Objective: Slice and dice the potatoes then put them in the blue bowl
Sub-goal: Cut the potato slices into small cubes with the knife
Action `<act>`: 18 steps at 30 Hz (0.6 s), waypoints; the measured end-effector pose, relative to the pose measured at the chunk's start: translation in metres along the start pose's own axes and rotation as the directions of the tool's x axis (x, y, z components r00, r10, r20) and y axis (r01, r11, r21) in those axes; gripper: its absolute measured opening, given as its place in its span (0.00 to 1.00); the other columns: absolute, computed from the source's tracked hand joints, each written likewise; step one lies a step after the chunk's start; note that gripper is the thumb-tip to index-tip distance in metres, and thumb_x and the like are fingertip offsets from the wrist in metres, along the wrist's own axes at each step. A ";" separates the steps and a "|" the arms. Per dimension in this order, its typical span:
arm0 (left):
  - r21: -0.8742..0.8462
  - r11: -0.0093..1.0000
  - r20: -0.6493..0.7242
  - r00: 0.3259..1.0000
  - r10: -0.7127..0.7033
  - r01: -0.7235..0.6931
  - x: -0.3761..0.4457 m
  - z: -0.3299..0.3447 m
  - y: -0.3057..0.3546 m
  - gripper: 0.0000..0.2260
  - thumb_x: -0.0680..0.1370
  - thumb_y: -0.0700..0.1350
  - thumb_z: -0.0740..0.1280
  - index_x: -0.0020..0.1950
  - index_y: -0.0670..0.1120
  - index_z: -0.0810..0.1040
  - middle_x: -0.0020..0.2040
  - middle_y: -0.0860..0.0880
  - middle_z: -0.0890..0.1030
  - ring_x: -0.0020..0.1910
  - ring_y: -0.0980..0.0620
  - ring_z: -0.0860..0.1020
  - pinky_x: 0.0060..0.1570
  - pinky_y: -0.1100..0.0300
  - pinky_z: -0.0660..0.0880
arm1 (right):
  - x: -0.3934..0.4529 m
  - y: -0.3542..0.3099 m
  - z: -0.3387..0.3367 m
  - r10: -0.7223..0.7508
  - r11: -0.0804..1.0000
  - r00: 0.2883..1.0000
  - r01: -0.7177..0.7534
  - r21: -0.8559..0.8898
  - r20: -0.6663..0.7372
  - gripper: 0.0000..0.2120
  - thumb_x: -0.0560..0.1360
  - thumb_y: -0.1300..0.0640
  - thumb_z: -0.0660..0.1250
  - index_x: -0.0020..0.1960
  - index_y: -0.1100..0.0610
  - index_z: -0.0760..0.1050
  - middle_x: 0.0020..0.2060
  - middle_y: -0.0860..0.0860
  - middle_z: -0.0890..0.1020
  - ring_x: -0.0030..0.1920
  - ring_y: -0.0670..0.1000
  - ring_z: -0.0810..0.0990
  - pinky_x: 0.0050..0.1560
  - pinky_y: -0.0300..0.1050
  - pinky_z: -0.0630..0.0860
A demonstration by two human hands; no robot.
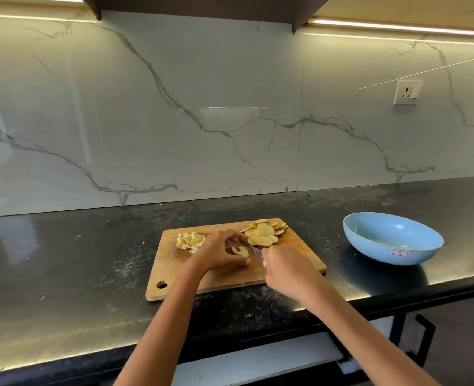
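A wooden cutting board (pixel 299 254) lies on the black counter. Round potato slices (pixel 263 232) are heaped at its far right, and a small pile of diced potato (pixel 189 240) sits at its far left. In the board's middle lie a few cut slice pieces (pixel 240 250). My left hand (pixel 221 250) arches over them, fingertips and thumb around the pieces. My right hand (pixel 286 270) grips a knife (pixel 255 252), whose blurred blade points left at the pieces. The blue bowl (pixel 391 240) stands to the right of the board; no potato shows inside it.
The black counter (pixel 77 260) runs left and right, with a marble backsplash behind. A wall socket (pixel 407 92) is high on the right. The counter's front edge is near me, with a drawer and a cabinet handle (pixel 425 341) below.
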State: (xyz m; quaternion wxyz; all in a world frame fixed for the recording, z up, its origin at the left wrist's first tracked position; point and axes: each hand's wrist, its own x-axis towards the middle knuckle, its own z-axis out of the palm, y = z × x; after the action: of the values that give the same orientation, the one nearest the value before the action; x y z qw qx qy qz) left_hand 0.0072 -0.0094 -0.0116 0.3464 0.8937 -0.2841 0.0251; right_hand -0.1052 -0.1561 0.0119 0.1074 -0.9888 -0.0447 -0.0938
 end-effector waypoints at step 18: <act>0.123 0.991 0.091 0.995 0.048 -0.059 0.010 0.002 -0.004 0.25 0.73 0.26 0.55 0.59 0.48 0.79 0.69 0.49 0.71 0.70 0.51 0.65 0.69 0.57 0.63 | 0.042 0.030 0.017 0.067 0.927 0.937 0.068 0.368 -0.342 0.17 0.80 0.63 0.55 0.67 0.63 0.71 0.37 0.54 0.79 0.25 0.42 0.68 0.23 0.34 0.64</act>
State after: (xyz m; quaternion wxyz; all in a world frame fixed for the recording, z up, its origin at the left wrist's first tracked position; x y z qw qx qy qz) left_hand 0.0175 -0.0131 -0.0132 0.2757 0.9060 -0.3210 0.0130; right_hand -0.0582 -0.1791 -0.0027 0.3000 -0.9177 -0.0424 -0.2571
